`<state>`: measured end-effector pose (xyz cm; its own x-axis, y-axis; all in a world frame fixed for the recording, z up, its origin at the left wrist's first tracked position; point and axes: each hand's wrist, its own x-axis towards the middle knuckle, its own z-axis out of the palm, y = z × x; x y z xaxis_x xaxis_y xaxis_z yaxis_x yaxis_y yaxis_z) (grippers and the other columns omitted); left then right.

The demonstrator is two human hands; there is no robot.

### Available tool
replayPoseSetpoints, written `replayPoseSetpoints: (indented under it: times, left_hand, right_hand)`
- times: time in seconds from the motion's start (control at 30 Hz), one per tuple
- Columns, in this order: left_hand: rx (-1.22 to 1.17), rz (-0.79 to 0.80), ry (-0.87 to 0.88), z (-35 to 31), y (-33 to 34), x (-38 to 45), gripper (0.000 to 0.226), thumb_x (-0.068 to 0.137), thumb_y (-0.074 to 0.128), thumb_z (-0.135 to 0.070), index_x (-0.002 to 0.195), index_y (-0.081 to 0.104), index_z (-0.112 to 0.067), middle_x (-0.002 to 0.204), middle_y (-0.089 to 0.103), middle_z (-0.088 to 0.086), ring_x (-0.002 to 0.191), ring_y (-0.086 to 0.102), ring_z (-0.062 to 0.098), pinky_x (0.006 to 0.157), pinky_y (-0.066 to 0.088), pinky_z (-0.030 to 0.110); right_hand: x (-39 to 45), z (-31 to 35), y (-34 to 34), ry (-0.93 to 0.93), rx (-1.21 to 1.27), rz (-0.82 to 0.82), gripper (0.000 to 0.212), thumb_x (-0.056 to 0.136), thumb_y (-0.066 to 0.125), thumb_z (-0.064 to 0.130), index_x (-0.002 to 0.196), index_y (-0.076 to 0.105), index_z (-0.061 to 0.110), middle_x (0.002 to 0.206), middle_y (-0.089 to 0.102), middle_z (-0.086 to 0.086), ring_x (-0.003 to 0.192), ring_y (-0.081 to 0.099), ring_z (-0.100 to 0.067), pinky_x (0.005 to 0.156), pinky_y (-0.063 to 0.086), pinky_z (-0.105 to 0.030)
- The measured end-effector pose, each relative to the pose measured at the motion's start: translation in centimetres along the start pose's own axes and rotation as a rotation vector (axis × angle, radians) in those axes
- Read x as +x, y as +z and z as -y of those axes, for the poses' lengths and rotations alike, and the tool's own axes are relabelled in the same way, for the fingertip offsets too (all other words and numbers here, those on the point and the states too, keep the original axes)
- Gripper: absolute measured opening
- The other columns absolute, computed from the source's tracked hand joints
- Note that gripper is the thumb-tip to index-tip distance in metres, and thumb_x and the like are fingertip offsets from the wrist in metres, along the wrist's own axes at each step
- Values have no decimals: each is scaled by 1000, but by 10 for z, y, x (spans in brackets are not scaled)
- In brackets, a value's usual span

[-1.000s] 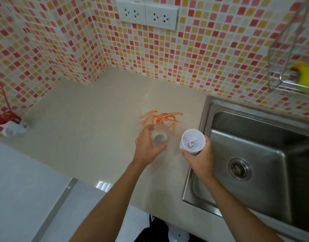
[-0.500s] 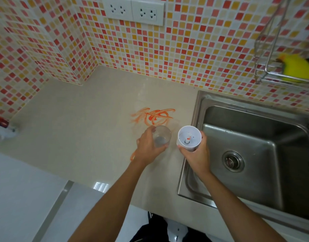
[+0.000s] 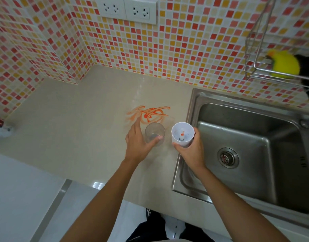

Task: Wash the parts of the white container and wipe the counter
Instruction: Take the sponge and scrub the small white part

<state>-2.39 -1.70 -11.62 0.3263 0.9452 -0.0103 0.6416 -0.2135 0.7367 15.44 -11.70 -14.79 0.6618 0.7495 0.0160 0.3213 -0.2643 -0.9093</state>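
Note:
A white cylindrical container (image 3: 183, 134) with a red smear inside is held upright in my right hand (image 3: 191, 151), just left of the sink's rim. A clear plastic cup-like part (image 3: 155, 133) stands on the beige counter (image 3: 76, 123). My left hand (image 3: 138, 143) is beside it with fingers spread straight; the thumb touches the cup's near side and the fingers stretch past its left. An orange-red smear (image 3: 150, 114) stains the counter just behind the clear part.
A steel sink (image 3: 246, 151) with a drain lies to the right. A wire rack (image 3: 265, 67) on the tiled wall holds a yellow sponge (image 3: 284, 62). Sockets (image 3: 127, 9) sit high on the wall. A small white and red object (image 3: 1, 127) stands at the far left.
My left hand has let go of the clear part, its fingers now spread straight beside it. The right hand keeps hold of the white container. The view has shifted slightly.

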Motion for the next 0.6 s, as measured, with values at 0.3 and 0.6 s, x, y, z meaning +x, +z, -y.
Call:
replayPoseSetpoints:
  times: [0.3, 0.6]
  left_hand:
    - [198, -45, 566, -58, -2, 42, 22, 90, 60, -23, 108, 72, -20, 105, 67, 2, 104, 52, 27, 92, 40, 35]
    - [475, 337, 591, -82, 5, 57, 24, 94, 59, -33, 115, 70, -29, 122, 65, -6, 117, 46, 17, 101, 32, 35]
  right_hand:
    - [6, 1, 7, -35, 21, 37, 83, 60, 90, 37, 129, 44, 27, 125, 56, 6, 113, 55, -11, 95, 51, -35]
    - [8, -1, 12, -36, 79, 84, 82, 64, 83, 51, 132, 46, 25, 128, 55, 3, 113, 56, -8, 94, 49, -22]
